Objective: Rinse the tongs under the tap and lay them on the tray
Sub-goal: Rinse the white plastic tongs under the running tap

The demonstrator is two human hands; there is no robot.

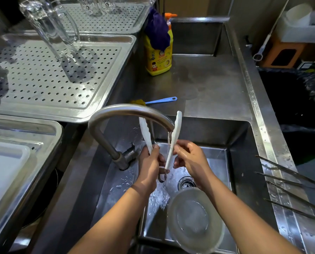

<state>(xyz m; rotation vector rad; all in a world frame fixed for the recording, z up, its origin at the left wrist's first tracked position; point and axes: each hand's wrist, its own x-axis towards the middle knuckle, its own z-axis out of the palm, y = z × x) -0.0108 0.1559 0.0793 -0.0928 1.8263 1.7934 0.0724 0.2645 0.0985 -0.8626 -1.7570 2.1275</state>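
Note:
White plastic tongs (175, 136) stand with their tips up over the sink (241, 162), arms spread apart. My left hand (149, 165) grips the left arm, my right hand (191, 158) pinches the right arm. Water runs from the curved steel tap (123, 110) onto the right arm, just below the spout. The perforated steel tray (48, 76) lies to the upper left, with a clear glass jug (50, 32) standing on it.
A clear round lid or bowl (195, 219) rests in the sink near the drain (186, 183). A yellow detergent bottle (158, 55) and a blue-handled brush (160, 101) sit behind. Long metal tongs (290, 178) lie on the right rim. Another tray (24, 162) holds a white box at left.

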